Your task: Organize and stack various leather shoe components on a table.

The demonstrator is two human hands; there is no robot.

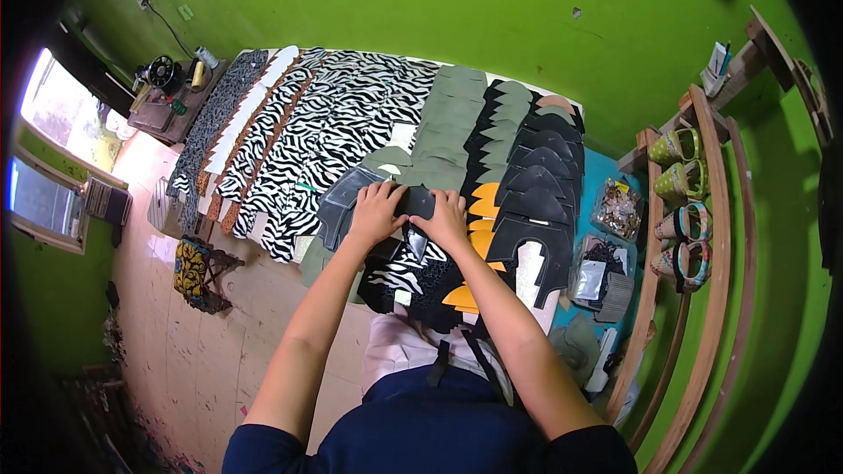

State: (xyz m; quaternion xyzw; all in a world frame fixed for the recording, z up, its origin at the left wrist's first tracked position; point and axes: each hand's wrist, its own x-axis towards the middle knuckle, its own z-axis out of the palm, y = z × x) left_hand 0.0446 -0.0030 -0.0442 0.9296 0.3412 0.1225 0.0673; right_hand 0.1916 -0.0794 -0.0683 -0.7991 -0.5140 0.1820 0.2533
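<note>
My left hand [378, 213] and my right hand [444, 220] grip a black, leather-like cut piece [416, 203] from its two sides, with fingers on top and thumbs toward me. Under my left hand lies a stack of dark glossy cut pieces [337, 202]. Olive green pieces [450, 127] overlap in a row just beyond my hands. To the right are yellow-orange pieces [484, 202] and overlapping rows of black pieces [537, 202]. Zebra-print pieces [351, 105] cover much of the table to the left; more zebra-print material [392, 276] lies below my wrists.
On the right stand clear boxes, one with small parts [618, 209] and one with dark scraps [601, 270]. Beside them, a wooden rack [713, 298] holds several sandals [689, 262]. A sewing machine [162, 72] sits far left, near a stool with a patterned cover [190, 269].
</note>
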